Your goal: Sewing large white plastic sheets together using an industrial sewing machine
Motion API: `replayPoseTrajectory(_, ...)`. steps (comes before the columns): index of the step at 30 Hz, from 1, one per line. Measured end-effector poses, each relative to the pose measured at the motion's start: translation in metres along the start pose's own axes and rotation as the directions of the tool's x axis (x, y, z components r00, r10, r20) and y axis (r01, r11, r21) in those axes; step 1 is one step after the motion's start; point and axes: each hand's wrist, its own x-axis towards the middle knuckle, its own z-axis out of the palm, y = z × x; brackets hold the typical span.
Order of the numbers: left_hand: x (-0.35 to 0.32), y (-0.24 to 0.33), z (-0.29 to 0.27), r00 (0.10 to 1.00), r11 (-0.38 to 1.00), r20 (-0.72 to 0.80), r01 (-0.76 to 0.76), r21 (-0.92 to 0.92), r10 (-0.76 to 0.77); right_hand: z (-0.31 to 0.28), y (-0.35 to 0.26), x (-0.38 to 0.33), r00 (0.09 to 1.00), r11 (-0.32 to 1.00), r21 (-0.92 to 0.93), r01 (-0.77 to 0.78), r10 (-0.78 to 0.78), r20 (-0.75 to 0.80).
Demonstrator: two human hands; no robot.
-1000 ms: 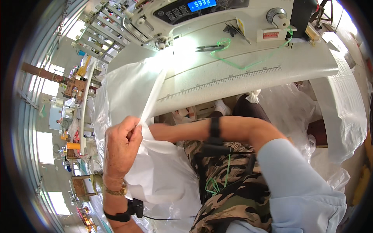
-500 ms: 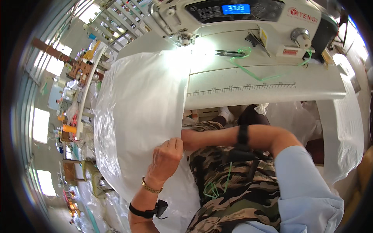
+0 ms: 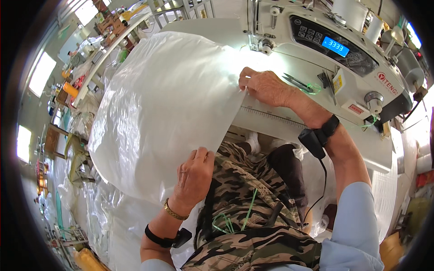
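Note:
A large white plastic sheet [image 3: 158, 108] spreads over the left of the sewing machine's table and hangs toward my lap. My left hand [image 3: 194, 176] is closed on the sheet's right edge near my lap, its fingertips partly hidden. Farther up that same edge, my right hand [image 3: 266, 88] pinches the sheet close to the lit needle area. The sewing machine [image 3: 312, 49] stands beyond my hands, its lamp glaring so that the needle cannot be made out. Dark thread snips [image 3: 298, 84] lie on the table just right of my right hand.
Green string [image 3: 316, 88] lies by the snips, and more green strands [image 3: 226, 222] rest on my camouflage apron [image 3: 253, 244]. A printed ruler [image 3: 275, 116] runs along the table's front. Crumpled clear plastic [image 3: 108, 207] is piled at the left. Thread cones [image 3: 350, 16] stand behind the machine.
My right hand has come up from beside the left hand to the sheet's edge near the needle area. The left hand still holds the lower edge. The view has turned.

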Motion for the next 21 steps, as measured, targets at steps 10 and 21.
replayPoseTrajectory(10,-0.006,0.012,-0.003,0.995,0.967,-0.042,0.073,-0.243,-0.086,0.004,0.010,0.004,0.997,0.998,0.064,-0.006,0.011,-0.071)
replayPoseTrajectory(21,-0.001,0.008,0.026,0.954,0.952,-0.242,0.103,-0.287,-0.176,0.019,0.020,0.004,0.958,0.995,0.060,-0.079,0.092,-0.273)
